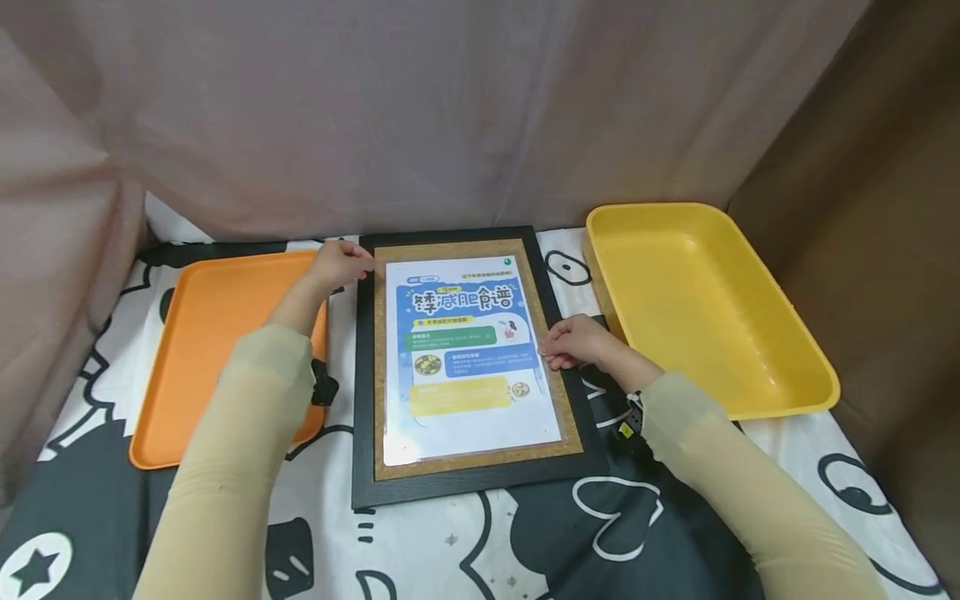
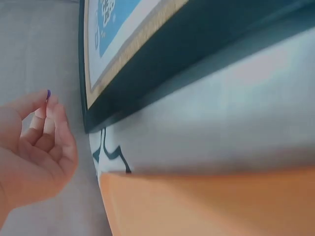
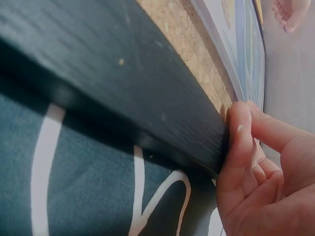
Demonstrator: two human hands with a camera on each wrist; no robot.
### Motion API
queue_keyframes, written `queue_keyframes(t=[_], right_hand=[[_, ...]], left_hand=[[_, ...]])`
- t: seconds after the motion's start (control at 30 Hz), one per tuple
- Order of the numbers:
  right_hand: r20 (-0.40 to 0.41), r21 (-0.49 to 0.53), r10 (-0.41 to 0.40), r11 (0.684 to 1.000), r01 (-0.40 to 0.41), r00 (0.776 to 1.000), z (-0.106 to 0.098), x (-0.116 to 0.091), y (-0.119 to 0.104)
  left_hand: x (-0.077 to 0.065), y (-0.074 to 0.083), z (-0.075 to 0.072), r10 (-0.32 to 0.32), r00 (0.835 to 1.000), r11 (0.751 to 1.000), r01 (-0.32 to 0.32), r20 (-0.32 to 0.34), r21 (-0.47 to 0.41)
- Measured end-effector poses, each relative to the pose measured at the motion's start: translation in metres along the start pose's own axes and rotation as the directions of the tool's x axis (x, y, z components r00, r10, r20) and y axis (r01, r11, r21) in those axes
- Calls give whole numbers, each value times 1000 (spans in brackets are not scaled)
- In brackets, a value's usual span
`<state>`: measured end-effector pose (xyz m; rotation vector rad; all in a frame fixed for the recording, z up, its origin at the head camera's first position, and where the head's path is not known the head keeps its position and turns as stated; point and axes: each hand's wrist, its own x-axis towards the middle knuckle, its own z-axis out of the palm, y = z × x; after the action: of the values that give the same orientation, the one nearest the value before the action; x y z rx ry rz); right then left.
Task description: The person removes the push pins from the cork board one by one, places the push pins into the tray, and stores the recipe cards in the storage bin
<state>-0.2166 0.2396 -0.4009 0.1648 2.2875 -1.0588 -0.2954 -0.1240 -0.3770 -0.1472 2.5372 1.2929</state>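
Yellow tub point(image 1: 705, 292) and orange tray point(image 1: 202, 333) flank the black-framed corkboard point(image 1: 480, 483), gaps between; left hand point(image 1: 341, 265) pinches a small purple object point(image 2: 48, 94), right hand point(image 1: 581, 340) the right edge of the sheet point(image 1: 465, 358).

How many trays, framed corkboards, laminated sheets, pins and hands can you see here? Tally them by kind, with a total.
Trays: 2 (orange tray, yellow tray)
Framed corkboard: 1
Laminated sheet: 1
Purple pin: 1
Hands: 2 (left hand, right hand)
Total: 7

Right fingers point(image 1: 557, 346) at edge of printed sheet point(image 1: 472, 358), left fingers point(image 1: 356, 260) by corkboard point(image 1: 472, 460)
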Motion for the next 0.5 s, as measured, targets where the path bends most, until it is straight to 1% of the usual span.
queue_keyframes(t=[0.1, 0.2, 0.33, 0.5], right_hand=[[1, 2, -1, 1000, 1, 1000, 1, -1, 0], [1, 7, -7, 1000, 7, 1000, 2, -1, 0], [-1, 8, -11, 1000, 11, 1000, 2, 0, 0], [0, 4, -7, 1000, 7, 1000, 0, -1, 0]], left_hand=[[-6, -5, -9, 17, 1000, 1000, -17, 0, -18], [-10, -10, -17, 18, 1000, 999, -18, -6, -32], [-17, -17, -27, 0, 1000, 1000, 0, -11, -14], [-24, -30, -35, 14, 1000, 1000, -14, -27, 9]])
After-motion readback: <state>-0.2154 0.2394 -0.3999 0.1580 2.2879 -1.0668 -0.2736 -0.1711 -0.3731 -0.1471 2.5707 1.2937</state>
